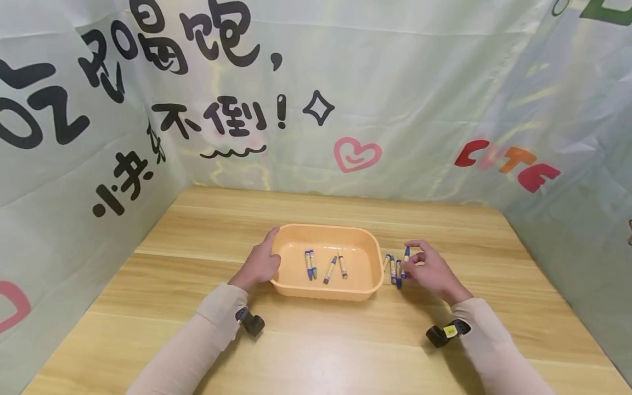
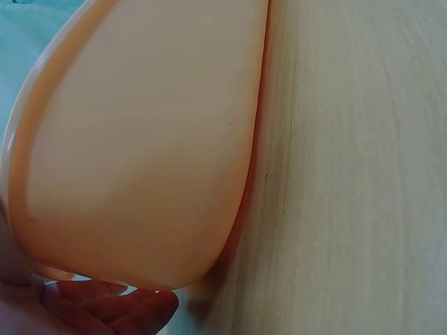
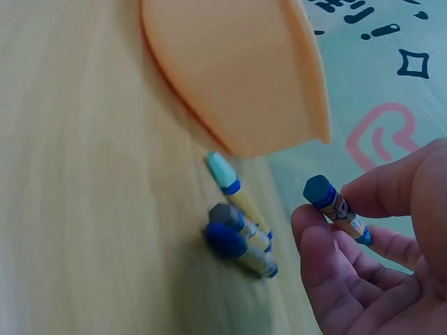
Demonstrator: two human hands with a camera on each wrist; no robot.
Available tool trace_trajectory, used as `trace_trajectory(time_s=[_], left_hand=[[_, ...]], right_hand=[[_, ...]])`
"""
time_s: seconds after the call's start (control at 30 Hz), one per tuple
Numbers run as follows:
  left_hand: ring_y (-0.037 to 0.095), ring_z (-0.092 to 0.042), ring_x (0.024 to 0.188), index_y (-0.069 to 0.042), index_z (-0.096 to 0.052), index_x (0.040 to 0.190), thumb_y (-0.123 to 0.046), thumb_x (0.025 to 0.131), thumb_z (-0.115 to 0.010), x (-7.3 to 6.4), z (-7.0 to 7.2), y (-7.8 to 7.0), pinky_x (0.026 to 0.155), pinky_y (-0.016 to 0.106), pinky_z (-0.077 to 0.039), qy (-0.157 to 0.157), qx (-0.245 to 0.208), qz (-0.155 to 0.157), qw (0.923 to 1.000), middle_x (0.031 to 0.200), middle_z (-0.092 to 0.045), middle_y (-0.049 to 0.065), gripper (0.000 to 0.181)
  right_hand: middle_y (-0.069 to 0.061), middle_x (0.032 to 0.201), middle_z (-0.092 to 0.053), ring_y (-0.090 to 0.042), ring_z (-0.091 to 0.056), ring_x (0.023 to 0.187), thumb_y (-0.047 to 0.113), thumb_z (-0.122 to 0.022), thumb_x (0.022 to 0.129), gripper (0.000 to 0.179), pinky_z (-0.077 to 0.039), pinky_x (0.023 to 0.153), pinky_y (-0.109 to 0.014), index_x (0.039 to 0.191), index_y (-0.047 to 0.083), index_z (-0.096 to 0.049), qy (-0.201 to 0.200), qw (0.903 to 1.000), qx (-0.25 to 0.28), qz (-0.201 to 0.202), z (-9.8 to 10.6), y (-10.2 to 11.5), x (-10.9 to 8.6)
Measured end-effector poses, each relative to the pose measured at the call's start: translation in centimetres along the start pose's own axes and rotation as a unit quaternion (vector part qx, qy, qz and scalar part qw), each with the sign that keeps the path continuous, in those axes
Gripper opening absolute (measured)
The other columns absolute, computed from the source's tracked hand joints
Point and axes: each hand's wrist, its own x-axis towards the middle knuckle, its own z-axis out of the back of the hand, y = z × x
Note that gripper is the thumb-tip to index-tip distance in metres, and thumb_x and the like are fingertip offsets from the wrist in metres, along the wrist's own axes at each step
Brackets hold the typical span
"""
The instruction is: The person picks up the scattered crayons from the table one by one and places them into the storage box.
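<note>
Pinching a crayon right of an orange tray
The right hand grips it between thumb and fingers, near loose crayons on the table; the left hand grips the tray's left end.

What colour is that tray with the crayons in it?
The tray is plain light orange, rather peachy; the head view shows it best.

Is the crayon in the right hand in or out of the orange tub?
Out. The right hand pinches the crayon to the right of the orange tub, beside other crayons on the table.
</note>
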Motion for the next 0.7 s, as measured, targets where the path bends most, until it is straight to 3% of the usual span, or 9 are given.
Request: trace_trajectory(time_s=[0.27, 0.5, 0.7], left_hand=[[0.02, -0.058, 0.053, -0.01, -0.012, 0.156, 0.001, 0.09, -0.04, 0.0, -0.1, -0.1, 0.056, 0.032, -0.052, 0.0, 0.007, -0.001, 1.0, 0.125, -0.055, 0.031, 0.072], [0.02, -0.062, 0.058, -0.011, -0.011, 0.156, 0.001, 0.091, -0.04, 0.2, -0.1, 0.1, 0.058, 0.031, -0.053, -0.001, 0.005, -0.003, 1.0, 0.134, -0.048, 0.032, 0.072], [0.019, -0.058, 0.056, -0.011, -0.011, 0.156, 0.001, 0.09, -0.04, 0.1, -0.1, 0.2, 0.056, 0.031, -0.053, 0.0, 0.004, -0.001, 1.0, 0.122, -0.056, 0.032, 0.073]], right_hand=[[-0.016, 0.093, -0.054, -0.022, -0.061, 0.074, 0.004, -0.06, 0.091, 0.056, -0.056, 0.069, -0.037, 0.141, -0.005, -0.034, 0.004, 0.9997, 0.015, 0.019, -0.2, 2.0, 0.4], [-0.017, 0.096, -0.053, -0.025, -0.062, 0.074, 0.004, -0.058, 0.092, 0.055, -0.057, 0.069, -0.041, 0.141, -0.002, -0.036, 0.014, 0.9995, 0.02, 0.022, -0.4, 3.2, 1.1], [-0.019, 0.096, -0.052, -0.026, -0.062, 0.077, 0.0, -0.057, 0.092, 0.053, -0.057, 0.073, -0.046, 0.14, -0.003, -0.036, 0.022, 0.998, 0.054, 0.024, -1.2, 4.4, 1.7]])
